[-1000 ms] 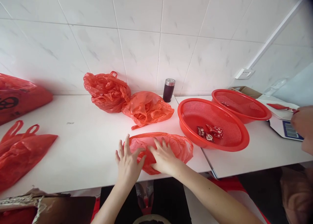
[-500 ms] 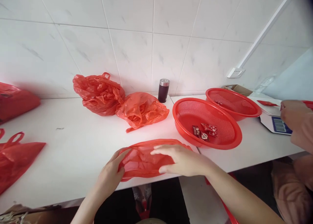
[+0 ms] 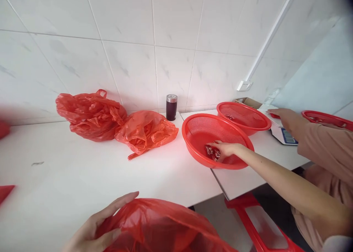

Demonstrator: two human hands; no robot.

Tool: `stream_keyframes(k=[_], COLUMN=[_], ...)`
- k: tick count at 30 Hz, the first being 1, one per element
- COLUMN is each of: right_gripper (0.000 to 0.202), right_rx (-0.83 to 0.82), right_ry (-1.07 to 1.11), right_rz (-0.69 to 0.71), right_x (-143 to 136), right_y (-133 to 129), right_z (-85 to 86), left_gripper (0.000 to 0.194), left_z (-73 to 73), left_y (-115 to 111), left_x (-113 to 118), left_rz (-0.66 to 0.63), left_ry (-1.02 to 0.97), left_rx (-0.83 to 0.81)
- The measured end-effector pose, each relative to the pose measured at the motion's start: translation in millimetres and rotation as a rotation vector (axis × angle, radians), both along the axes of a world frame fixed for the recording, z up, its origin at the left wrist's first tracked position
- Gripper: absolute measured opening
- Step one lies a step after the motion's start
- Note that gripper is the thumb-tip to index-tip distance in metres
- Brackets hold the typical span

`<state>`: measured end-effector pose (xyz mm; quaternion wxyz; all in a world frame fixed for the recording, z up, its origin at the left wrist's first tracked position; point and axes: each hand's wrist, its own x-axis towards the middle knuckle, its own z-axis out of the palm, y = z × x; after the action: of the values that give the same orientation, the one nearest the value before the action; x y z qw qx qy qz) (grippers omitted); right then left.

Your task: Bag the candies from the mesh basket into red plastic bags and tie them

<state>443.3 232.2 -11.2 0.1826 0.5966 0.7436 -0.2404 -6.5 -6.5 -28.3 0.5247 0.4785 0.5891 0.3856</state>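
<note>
At the front edge of the table, my left hand (image 3: 103, 224) has a red plastic bag (image 3: 165, 222) by its rim, thumb and fingers on either side of the film. The bag's mouth gapes toward me; its lower part is cut off by the frame. My right hand (image 3: 224, 149) reaches down into the near red mesh basket (image 3: 193, 149). Its fingers are apart and curved around a few small wrapped packets (image 3: 211, 153) on the basket floor, partly covering them.
Two crumpled red bags, a larger one (image 3: 91, 116) and a smaller one (image 3: 149, 130), lie near the wall beside a dark tumbler (image 3: 171, 108). Another red basket (image 3: 242, 116) stands behind. At right, a co-worker's hand (image 3: 284, 116) is over a scale (image 3: 284, 134). A red stool (image 3: 256, 222) stands below.
My right hand has left the bag and moved right into the near basket, onto the packets. My left hand has drawn the bag closer to me. The view has turned right.
</note>
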Motion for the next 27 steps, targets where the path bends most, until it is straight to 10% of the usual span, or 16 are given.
stream_keyframes(k=[8, 17, 27], right_gripper=[0.077, 0.028, 0.023], right_rx=[0.060, 0.050, 0.227], right_ry=[0.171, 0.362, 0.734], right_rz=[-0.035, -0.127, -0.197], right_x=[3.2, 8.2, -20.2], right_y=[-5.8, 5.7, -2.3], right_z=[-2.3, 8.4, 72.5], left_gripper=[0.076, 0.062, 0.078], left_z=[1.0, -22.1, -4.1], left_y=[24.8, 28.7, 29.4], left_x=[16.6, 14.4, 29.8], left_rz=[0.182, 0.012, 0.070], left_ry=[-0.119, -0.031, -0.132], left_rx=[0.036, -0.077, -0.057])
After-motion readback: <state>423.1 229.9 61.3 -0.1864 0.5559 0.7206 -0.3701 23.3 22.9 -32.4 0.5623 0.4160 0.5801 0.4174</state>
